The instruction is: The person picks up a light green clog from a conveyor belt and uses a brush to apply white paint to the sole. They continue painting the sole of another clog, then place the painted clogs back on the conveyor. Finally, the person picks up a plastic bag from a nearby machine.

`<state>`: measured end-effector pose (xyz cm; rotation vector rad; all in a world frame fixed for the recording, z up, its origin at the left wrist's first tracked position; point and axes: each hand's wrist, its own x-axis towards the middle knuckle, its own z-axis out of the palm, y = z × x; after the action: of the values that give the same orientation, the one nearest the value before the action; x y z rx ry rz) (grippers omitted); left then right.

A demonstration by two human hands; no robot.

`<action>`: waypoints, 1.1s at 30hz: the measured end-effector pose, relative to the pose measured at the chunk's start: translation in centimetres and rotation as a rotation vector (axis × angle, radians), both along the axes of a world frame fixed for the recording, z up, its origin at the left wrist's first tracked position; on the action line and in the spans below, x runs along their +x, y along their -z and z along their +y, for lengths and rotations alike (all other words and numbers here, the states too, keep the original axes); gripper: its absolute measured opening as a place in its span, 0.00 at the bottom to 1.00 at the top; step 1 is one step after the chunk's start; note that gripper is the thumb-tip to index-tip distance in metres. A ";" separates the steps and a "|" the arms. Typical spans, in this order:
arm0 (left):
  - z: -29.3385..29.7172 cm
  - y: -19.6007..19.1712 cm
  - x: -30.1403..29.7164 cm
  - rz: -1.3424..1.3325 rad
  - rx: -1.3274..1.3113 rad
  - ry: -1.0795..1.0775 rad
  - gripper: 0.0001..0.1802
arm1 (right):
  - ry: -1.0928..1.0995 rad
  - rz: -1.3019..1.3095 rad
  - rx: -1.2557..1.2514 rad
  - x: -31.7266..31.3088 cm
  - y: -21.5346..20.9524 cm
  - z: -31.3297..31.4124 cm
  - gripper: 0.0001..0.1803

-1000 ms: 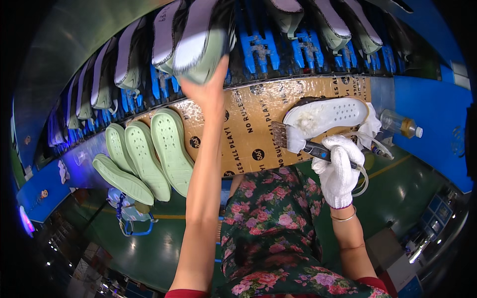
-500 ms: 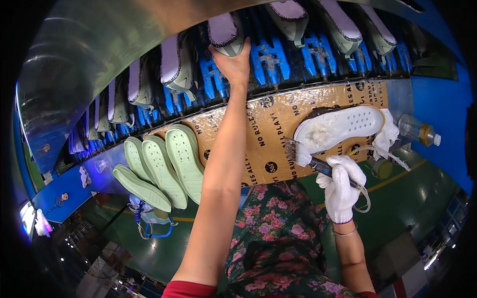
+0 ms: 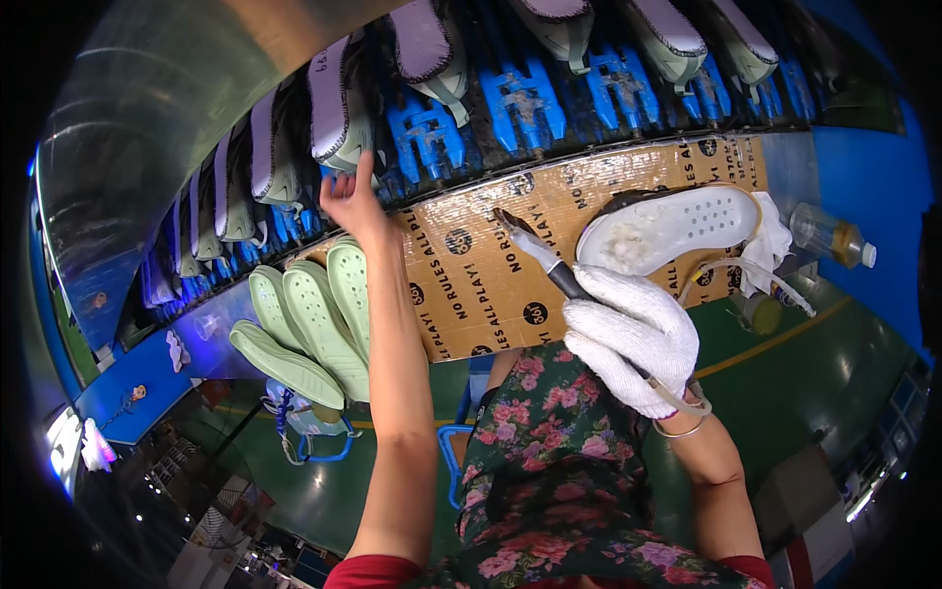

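Note:
My bare left hand (image 3: 355,204) is just below the heel of a grey shoe upper (image 3: 345,152) with a lilac bottom, on the rack. Its thumb and fingers are apart, and nothing is in them; whether a fingertip touches the heel I cannot tell. In a white knitted glove, my right hand (image 3: 638,339) grips a brush (image 3: 554,267) with a dark handle, a hose trailing from its rear end. The brush's dark bristles point up and left over the cardboard. Beyond that hand lies a white sole-shaped dish (image 3: 677,231) with whitish residue at its left end.
Several more lilac-bottomed shoe uppers (image 3: 422,44) hang in a row on blue clamps (image 3: 525,103). Pale green soles (image 3: 319,319) are stacked left of the printed cardboard (image 3: 461,294). A clear bottle (image 3: 829,236) and a white cloth (image 3: 770,236) lie at the right.
My left hand has let go of one shoe upper and moved left and down to another. My right hand has drawn the brush leftward, away from the dish.

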<state>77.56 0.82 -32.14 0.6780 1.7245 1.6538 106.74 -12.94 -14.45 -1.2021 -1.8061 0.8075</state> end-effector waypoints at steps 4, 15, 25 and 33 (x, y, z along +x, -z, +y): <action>3.9 0.0 1.1 0.208 0.108 0.024 0.31 | 0.039 0.008 -0.016 0.0 0.6 -0.3 0.16; 1.6 -4.6 -3.9 -0.522 0.067 0.038 0.19 | 0.107 0.075 -0.091 0.6 1.6 -1.9 0.16; -17.5 -10.0 -1.4 -0.252 -0.073 0.057 0.33 | -0.131 0.108 -0.049 -0.6 -0.6 -2.0 0.16; -31.2 -7.0 -1.4 0.438 -0.261 0.216 0.55 | -0.484 -0.145 0.081 -2.9 -1.7 -2.5 0.18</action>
<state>76.13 -30.35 -25.16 1.1136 2.0372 1.1628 103.81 -15.46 -12.75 -0.7933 -2.2699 0.9180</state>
